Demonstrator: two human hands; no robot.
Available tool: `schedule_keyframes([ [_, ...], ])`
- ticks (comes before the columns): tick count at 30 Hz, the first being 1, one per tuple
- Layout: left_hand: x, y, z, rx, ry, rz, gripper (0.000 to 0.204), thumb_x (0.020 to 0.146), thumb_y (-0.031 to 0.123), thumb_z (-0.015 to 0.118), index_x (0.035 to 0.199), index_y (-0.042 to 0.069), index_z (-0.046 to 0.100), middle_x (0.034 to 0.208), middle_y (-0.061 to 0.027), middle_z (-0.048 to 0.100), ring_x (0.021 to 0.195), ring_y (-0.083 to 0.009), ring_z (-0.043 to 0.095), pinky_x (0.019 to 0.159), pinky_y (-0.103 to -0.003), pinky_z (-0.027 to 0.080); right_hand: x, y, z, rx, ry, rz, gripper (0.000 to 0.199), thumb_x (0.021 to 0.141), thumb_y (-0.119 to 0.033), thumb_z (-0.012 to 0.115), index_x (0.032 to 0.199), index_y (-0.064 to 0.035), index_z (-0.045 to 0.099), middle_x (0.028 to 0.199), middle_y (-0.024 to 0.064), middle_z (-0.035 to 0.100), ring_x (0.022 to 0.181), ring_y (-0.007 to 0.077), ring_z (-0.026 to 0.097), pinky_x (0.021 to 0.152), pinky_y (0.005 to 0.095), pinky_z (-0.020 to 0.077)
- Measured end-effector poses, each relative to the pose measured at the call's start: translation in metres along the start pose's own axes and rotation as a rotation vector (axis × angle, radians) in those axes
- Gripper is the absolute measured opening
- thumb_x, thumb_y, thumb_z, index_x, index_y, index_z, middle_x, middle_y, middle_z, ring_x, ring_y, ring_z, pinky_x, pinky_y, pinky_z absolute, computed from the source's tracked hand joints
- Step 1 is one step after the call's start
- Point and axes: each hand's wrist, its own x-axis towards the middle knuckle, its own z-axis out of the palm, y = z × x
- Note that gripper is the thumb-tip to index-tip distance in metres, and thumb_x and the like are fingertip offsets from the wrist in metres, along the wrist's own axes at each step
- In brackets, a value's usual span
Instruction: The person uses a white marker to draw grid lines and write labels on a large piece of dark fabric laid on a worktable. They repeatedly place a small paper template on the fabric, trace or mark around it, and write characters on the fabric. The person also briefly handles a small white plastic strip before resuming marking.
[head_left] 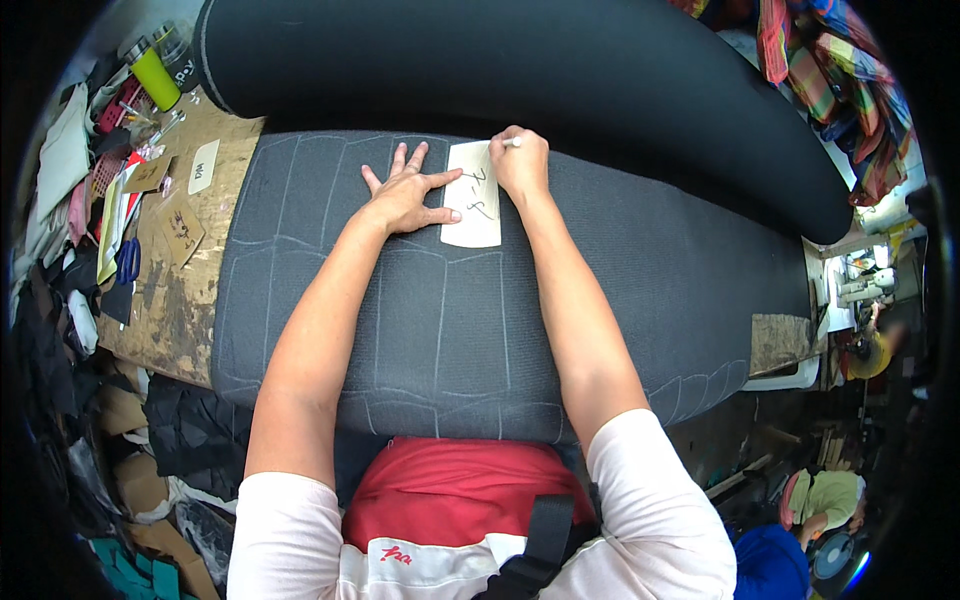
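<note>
Cardboard patterns (182, 230) and blue scissors (128, 262) crowd the tabletop's (170, 320) left edge, beside the dark grey fabric (450, 330) with chalk outlines and open room toward its right end. The left hand (405, 198) lies flat, grip wide open, fingertips pinning the cream template (473, 195). At the template's top edge the right hand (522, 160) pinches a white chalk (511, 142)

Dark grey fabric sheet (450, 320) matt, finely textured; card template (473, 195) smooth, pale; wooden tabletop (180, 310) worn, rough
</note>
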Motion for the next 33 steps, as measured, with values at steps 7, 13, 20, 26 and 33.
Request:
schedule_keyframes([
  [7,0.000,0.000,0.000,0.007,-0.001,-0.001,0.076,0.060,0.055,0.077,0.129,0.039,0.051,0.153,-0.0141,0.017,0.142,-0.0346,0.002,0.103,-0.072,-0.003,-0.088,-0.026,-0.081,-0.009,-0.363,-0.092,0.015,0.077,-0.007,0.059,0.075,0.0068,0.064,0.069,0.0259,0.062,0.065,0.0377,0.064,0.066,0.0428,0.0516],
  [13,-0.004,-0.002,0.001,0.020,0.021,0.019,0.076,0.061,0.058,0.075,0.130,0.040,0.050,0.153,-0.0137,0.016,0.142,-0.0340,0.002,0.104,-0.071,-0.003,-0.104,-0.054,-0.068,0.386,-0.540,0.087,0.015,0.079,-0.013,0.063,0.082,0.0002,0.069,0.071,0.0178,0.066,0.063,0.0254,0.066,0.062,0.0333,0.0509],
  [20,-0.003,0.001,-0.001,0.036,-0.004,0.010,0.081,0.059,0.058,0.076,0.132,0.037,0.048,0.153,-0.0152,0.016,0.142,-0.0337,0.003,0.104,-0.070,-0.002,-0.102,-0.001,-0.099,0.105,-0.454,0.272,0.014,0.082,-0.011,0.058,0.081,-0.0007,0.068,0.070,0.0111,0.066,0.063,0.0187,0.064,0.061,0.0317,0.0513],
  [26,-0.010,-0.037,-0.002,0.048,0.273,-0.197,0.104,0.058,0.070,0.070,0.142,0.021,0.033,0.151,-0.0208,0.016,0.142,-0.0344,0.007,0.105,-0.070,0.002,-0.080,0.107,-0.203,-0.204,0.024,0.126,0.030,0.087,-0.023,0.060,0.111,-0.0062,0.062,0.096,0.0174,0.066,0.089,0.0274,0.065,0.077,0.0372,0.0496],
  [33,0.012,-0.155,-0.065,-0.743,1.322,-0.359,0.129,0.061,0.067,0.073,0.143,-0.006,0.006,0.147,-0.0286,0.018,0.133,-0.0390,0.030,0.109,-0.050,0.024,-0.095,0.194,-0.224,-0.624,-0.035,0.315,0.064,0.084,-0.049,0.059,0.135,-0.0156,0.042,0.136,0.0223,0.044,0.131,0.0353,0.037,0.103,0.0609,0.0225],
])
